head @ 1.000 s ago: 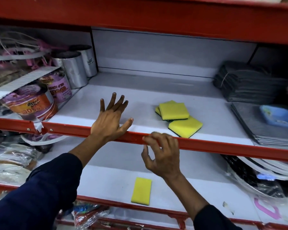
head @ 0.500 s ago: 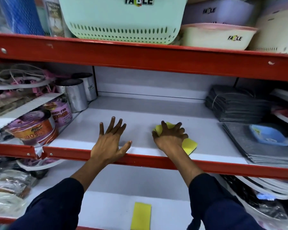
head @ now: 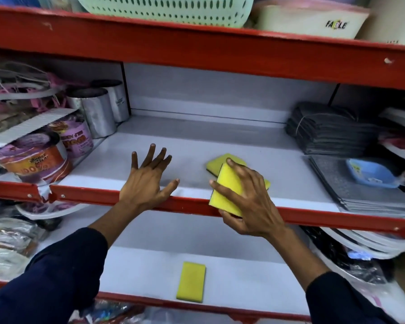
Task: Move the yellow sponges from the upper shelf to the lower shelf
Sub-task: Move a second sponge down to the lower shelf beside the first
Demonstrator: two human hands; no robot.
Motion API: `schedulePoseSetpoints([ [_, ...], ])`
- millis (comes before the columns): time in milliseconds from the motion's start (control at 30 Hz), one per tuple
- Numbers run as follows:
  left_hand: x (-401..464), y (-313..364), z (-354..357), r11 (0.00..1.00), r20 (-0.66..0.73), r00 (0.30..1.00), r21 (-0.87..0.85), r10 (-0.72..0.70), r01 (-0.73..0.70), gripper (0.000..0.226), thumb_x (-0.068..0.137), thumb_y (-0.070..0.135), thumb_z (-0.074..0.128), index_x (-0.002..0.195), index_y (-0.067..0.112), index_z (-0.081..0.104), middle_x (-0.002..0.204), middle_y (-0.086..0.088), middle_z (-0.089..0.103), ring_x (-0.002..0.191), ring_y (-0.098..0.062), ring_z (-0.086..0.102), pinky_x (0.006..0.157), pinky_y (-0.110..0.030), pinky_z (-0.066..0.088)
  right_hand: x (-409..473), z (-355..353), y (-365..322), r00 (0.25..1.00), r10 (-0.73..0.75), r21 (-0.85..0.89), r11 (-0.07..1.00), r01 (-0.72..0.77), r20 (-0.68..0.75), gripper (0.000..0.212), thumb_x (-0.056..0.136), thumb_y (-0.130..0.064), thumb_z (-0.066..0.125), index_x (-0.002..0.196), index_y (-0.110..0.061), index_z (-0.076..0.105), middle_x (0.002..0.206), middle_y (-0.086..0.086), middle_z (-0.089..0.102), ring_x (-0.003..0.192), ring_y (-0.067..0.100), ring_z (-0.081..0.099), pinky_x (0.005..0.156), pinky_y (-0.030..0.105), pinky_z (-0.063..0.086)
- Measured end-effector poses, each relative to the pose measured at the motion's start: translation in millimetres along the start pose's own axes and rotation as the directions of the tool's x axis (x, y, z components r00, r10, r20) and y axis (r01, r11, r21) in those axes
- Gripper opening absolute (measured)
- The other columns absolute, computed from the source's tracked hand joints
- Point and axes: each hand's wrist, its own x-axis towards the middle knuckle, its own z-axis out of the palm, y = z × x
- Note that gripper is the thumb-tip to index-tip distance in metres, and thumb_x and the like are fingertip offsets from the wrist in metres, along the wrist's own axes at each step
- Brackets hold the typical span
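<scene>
- At the far left of the upper shelf (head: 197,141) lie bundles of pink and white goods (head: 21,90), too jumbled to tell apart, with a white corrugated strip (head: 31,127) slanting below them.
- Under that strip stand two purple and orange tubs (head: 33,160), and behind them two shiny metal cans (head: 98,115) close together near the back wall.
- The left hand (head: 145,183) lies flat and spread, holding nothing; its palm rests on the red front rail (head: 192,205) of the upper shelf and its fingers reach onto the white board.
- On the lower shelf (head: 243,281), near its front edge and between the two dark blue sleeves (head: 56,277), one yellow sponge (head: 191,282) lies flat.
- The right hand (head: 250,202) grips a second yellow sponge (head: 227,188) by its edges, fingers over the top and thumb underneath; the sponge is tilted and lifted over the red rail.
- Just behind that hand more sponges (head: 220,161) lie on the upper shelf, yellow with a dark underside; a yellow corner shows past the knuckles.
- Farther right sit a tied stack of dark grey cloths (head: 332,129) and, in front of it, flat grey mats (head: 360,195) with a small blue tray (head: 369,171) on top.
- On the top shelf stand a pale green basket (head: 164,8) and a cream tub (head: 309,17).
</scene>
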Motion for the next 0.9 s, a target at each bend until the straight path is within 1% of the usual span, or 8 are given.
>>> schedulePoseSetpoints([
  [133, 0.5, 0.3, -1.4, 1.000, 0.003, 1.000, 0.004, 0.002, -0.002, 0.086, 0.086, 0.070, 0.019, 0.153, 0.017, 0.032, 0.167, -0.001, 0.019, 0.157, -0.020, -0.005, 0.123, -0.065, -0.001, -43.9, 16.8, 1.1, 0.969, -0.242, 0.027, 0.970, 0.241, 0.050, 0.062, 0.079, -0.042, 0.066, 0.138, -0.029, 0.053, 0.152, 0.024, 0.036, 0.135, 0.043, 0.041, 0.109, 0.055, 0.034],
  [233, 0.2, 0.2, -0.9, 1.000, 0.011, 1.000, 0.005, -0.002, 0.002, 0.087, 0.086, 0.070, 0.018, 0.154, 0.017, 0.031, 0.168, -0.001, 0.018, 0.157, -0.020, -0.007, 0.123, -0.065, -0.003, -78.2, 40.0, -4.3, 0.917, -0.350, 0.096, 0.937, 0.337, 0.190, 0.064, 0.082, -0.046, 0.061, 0.143, -0.033, 0.045, 0.156, 0.018, 0.030, 0.141, 0.039, 0.035, 0.114, 0.053, 0.029],
  [300, 0.4, 0.1, -0.9, 1.000, 0.011, 1.000, 0.003, 0.000, 0.000, 0.087, 0.086, 0.070, 0.017, 0.154, 0.017, 0.031, 0.168, -0.001, 0.017, 0.157, -0.019, -0.008, 0.123, -0.065, -0.003, -97.4, 56.8, -7.1, 0.885, -0.335, 0.159, 0.941, 0.298, 0.324, 0.067, 0.085, -0.048, 0.057, 0.148, -0.035, 0.036, 0.159, 0.016, 0.026, 0.145, 0.037, 0.029, 0.116, 0.052, 0.026],
  [367, 0.8, -0.2, -1.1, 1.000, 0.011, 1.000, 0.000, -0.003, 0.003, 0.087, 0.086, 0.070, 0.017, 0.154, 0.017, 0.031, 0.168, 0.000, 0.016, 0.156, -0.019, -0.010, 0.123, -0.065, -0.004, -113.6, 73.2, -9.9, 0.859, -0.263, 0.196, 0.961, 0.195, 0.439, 0.072, 0.087, -0.048, 0.056, 0.151, -0.035, 0.027, 0.161, 0.017, 0.020, 0.149, 0.034, 0.020, 0.119, 0.053, 0.021],
  [500, 1.4, -0.8, 0.3, 1.000, 0.013, 1.000, 0.008, -0.010, 0.009, 0.086, 0.087, 0.070, 0.017, 0.154, 0.019, 0.031, 0.168, 0.001, 0.015, 0.156, -0.018, -0.010, 0.123, -0.065, -0.004, -142.0, 106.1, -15.1, 0.801, -0.135, 0.245, 0.969, -0.015, 0.583, 0.074, 0.091, -0.045, 0.054, 0.154, -0.032, 0.017, 0.163, 0.017, 0.010, 0.151, 0.032, 0.010, 0.120, 0.053, 0.017],
  [733, 2.7, -1.0, 1.3, 1.000, 0.009, 1.000, 0.017, -0.024, 0.023, 0.085, 0.087, 0.070, 0.018, 0.153, 0.019, 0.034, 0.167, 0.000, 0.019, 0.157, -0.018, -0.006, 0.123, -0.064, -0.001, -178.0, 161.4, -21.8, 0.712, 0.006, 0.166, 0.971, -0.172, 0.702, 0.074, 0.095, -0.058, 0.041, 0.154, -0.036, 0.001, 0.163, 0.015, 0.008, 0.149, 0.036, 0.011, 0.124, 0.052, 0.009],
  [833, 3.0, -1.8, 2.2, 1.000, 0.007, 1.000, 0.008, -0.029, 0.029, 0.084, 0.087, 0.070, 0.019, 0.153, 0.020, 0.034, 0.167, 0.000, 0.020, 0.157, -0.018, -0.005, 0.124, -0.064, -0.002, -191.0, 180.1, -22.2, 0.673, 0.020, 0.143, 0.972, -0.186, 0.739, 0.085, 0.087, -0.052, 0.049, 0.152, -0.038, -0.005, 0.162, 0.018, 0.013, 0.149, 0.039, 0.011, 0.122, 0.050, -0.004],
  [900, 3.6, -2.4, 2.2, 0.999, 0.007, 0.999, 0.004, -0.035, 0.035, 0.085, 0.087, 0.070, 0.019, 0.153, 0.020, 0.034, 0.167, 0.001, 0.020, 0.157, -0.017, -0.005, 0.124, -0.063, -0.002, -196.0, 188.9, -23.6, 0.646, 0.028, 0.126, 0.973, -0.192, 0.763, 0.088, 0.085, -0.050, 0.053, 0.154, -0.034, -0.001, 0.162, 0.018, 0.011, 0.150, 0.038, 0.008, 0.124, 0.052, -0.006],
])
